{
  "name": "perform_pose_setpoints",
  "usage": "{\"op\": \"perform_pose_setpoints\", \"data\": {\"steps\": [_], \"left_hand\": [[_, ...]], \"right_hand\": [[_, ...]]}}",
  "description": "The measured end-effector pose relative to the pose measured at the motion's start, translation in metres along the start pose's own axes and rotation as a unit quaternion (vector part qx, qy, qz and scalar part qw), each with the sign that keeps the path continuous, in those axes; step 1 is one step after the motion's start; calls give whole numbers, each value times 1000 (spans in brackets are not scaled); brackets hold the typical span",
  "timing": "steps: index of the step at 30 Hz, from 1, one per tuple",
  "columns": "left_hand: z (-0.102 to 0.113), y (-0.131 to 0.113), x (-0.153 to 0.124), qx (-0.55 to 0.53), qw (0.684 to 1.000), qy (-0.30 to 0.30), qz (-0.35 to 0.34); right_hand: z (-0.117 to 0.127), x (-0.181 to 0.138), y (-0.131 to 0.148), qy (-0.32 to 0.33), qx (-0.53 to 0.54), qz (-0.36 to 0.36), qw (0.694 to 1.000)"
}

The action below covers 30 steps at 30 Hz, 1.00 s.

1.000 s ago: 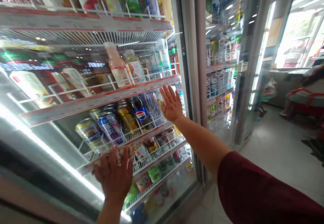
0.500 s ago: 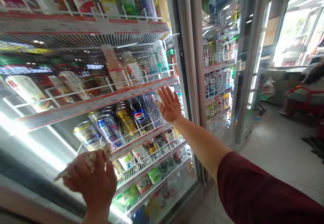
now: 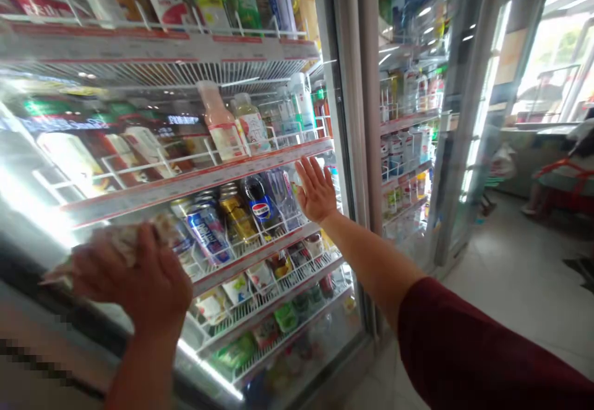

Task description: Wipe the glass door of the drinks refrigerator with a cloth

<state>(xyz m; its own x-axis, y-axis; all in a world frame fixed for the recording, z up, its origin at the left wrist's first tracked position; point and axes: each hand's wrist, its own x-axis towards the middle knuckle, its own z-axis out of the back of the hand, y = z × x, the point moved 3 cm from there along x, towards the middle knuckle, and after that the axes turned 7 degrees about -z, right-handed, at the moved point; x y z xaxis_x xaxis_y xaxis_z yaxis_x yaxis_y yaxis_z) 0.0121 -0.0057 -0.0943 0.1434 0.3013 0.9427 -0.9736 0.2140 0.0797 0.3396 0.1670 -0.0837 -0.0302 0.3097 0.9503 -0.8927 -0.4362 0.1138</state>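
Observation:
A glass door (image 3: 320, 360) of a lit drinks fridge fills the left and middle of the view. My left hand (image 3: 139, 280), at the lower left and smeared by motion, is closed on a crumpled pale cloth (image 3: 123, 240) against the glass. My right hand (image 3: 317, 190) lies with spread fingers flat on the glass near the door's right side, holding nothing. Behind the glass between the hands stand a Pepsi bottle (image 3: 260, 206), a blue can (image 3: 206, 234) and a gold can (image 3: 236, 215).
Wire shelves hold bottles, among them a pink drink bottle (image 3: 220, 122). A metal door frame (image 3: 355, 119) divides this door from a second fridge section (image 3: 403, 144). At the right are a tiled floor (image 3: 505, 274) and a chair with a red frame (image 3: 563, 172).
My left hand has moved left and slightly up with the cloth. My right hand stays flat on the glass. The view has shifted slightly, so the shelves sit further right.

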Motion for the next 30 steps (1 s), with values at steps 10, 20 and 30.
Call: {"op": "perform_pose_setpoints", "data": {"steps": [10,20,30], "left_hand": [[8,-20,47,84,993,-86,-11],[-49,-81,-11,64,997,-23,-26],[-35,-71,70,47,996,-68,-21]], "right_hand": [[-2,0,1,-7,1,1,1000],[-4,0,0,-13,5,6,1000],[2,0,0,36,-10,-6,999]]}}
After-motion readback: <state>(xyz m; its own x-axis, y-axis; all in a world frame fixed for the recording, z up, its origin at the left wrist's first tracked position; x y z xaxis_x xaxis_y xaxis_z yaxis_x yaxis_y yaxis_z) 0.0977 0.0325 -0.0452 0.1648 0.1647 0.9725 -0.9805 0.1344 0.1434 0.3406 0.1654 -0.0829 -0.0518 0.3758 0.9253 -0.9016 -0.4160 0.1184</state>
